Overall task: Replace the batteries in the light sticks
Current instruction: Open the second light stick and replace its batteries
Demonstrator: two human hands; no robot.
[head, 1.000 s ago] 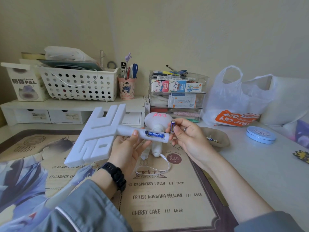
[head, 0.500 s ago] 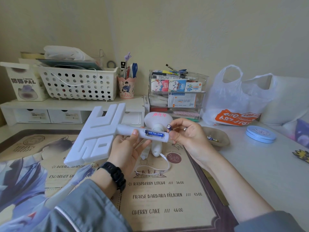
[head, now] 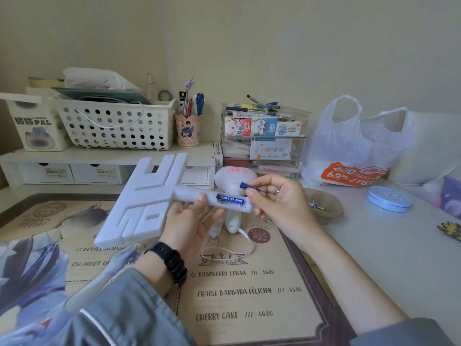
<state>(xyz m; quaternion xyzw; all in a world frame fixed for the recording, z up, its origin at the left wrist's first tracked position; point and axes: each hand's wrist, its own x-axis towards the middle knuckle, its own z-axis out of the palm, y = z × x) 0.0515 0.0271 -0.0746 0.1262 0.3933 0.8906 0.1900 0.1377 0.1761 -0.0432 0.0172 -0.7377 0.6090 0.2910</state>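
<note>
Over desk mat (head: 282, 260), left grip (head: 184, 222) snug around white light stick (head: 149, 198), right grip (head: 279, 203) in fingertip pinch on blue battery (head: 249, 187).

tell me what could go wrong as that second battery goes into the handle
The right hand only pinches the loose battery at one end; it could slip onto the mat. It might go in the wrong way round beside the seated battery; polarity marks are unreadable. The left hand grips the light stick by its handle alone, so pushing may twist it.

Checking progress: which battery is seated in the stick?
The ZUI YOU DIAN battery, in the handle; the other battery is pinched in the right hand.
</note>
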